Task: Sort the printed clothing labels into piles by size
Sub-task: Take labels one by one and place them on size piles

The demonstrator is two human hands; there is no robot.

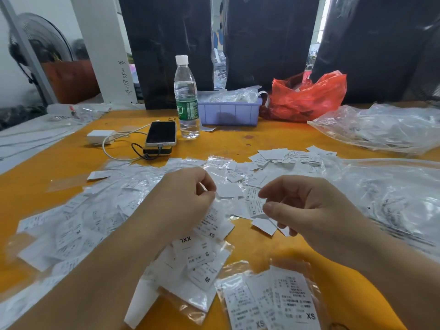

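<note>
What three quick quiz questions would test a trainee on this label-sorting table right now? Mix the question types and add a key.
1. True or false: the water bottle lies on its side.
2. Which size is printed on the labels in the clear bag nearest the camera: A) XS, B) L, C) XXL?
3. What does the phone rest on?

Key:
1. False; it stands upright beside the lilac bin.
2. A.
3. A dark power bank, with a cable plugged in.

Note: the left hand grips a bunch of labels; the right hand hovers with curled fingers, pinching nothing visible.
</note>
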